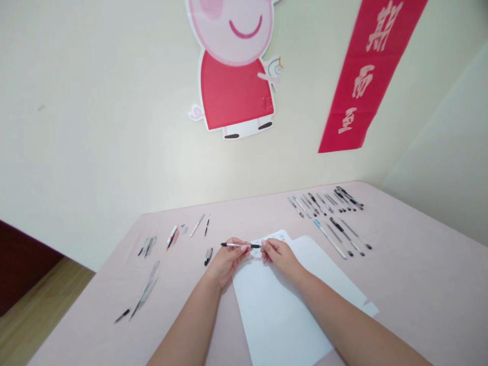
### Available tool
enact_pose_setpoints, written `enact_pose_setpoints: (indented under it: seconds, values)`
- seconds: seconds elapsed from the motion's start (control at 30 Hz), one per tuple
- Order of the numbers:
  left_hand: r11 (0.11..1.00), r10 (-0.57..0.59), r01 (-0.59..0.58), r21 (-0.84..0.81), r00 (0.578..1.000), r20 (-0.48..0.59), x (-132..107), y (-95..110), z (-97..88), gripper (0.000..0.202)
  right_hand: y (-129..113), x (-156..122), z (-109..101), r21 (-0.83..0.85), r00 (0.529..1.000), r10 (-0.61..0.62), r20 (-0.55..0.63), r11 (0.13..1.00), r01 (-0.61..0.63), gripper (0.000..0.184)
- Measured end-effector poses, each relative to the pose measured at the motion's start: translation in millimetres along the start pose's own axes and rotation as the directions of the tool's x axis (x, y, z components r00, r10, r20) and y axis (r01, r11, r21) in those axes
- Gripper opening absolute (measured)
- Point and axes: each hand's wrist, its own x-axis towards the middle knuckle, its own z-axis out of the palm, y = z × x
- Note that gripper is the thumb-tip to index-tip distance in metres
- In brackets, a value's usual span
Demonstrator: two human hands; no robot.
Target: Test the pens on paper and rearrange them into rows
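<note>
Both my hands meet above the white paper sheets [282, 305] on the pink table [412, 284]. My left hand [226, 262] is closed around a slim pen [240, 245] that lies level, its dark tip pointing left. My right hand [280, 254] pinches the pen's right end with thumb and fingers. The top of the paper near my fingers carries small scribbles.
A row of several pens [328, 203] lies at the far right of the table, with more pens [343, 235] just in front. Loose pen parts and caps [171, 236] are scattered on the left, down to the near left edge [143, 297]. A wall with a cartoon cut-out stands behind.
</note>
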Motion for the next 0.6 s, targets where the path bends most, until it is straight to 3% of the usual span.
enact_pose_setpoints:
  seconds: [0.27, 0.5, 0.6]
  values:
    - [1.0, 0.0, 0.0, -0.014, 1.0, -0.013, 0.7, -0.4, -1.6, 0.02, -2.2, -0.5, -0.1, -0.013, 1.0, -0.015, -0.003, 1.0, 0.015, 0.021]
    - [1.0, -0.014, 0.015, -0.016, 1.0, 0.009, -0.3, 0.3, -1.0, 0.02, 0.5, -0.6, -1.8, -0.028, 0.997, -0.05, 0.054, 0.998, 0.052, 0.039]
    - [1.0, -0.009, 0.008, -0.017, 1.0, -0.011, 0.2, 0.4, -0.8, 0.02, 0.0, -0.4, -0.9, 0.035, 0.999, -0.01, 0.049, 0.999, 0.008, 0.036]
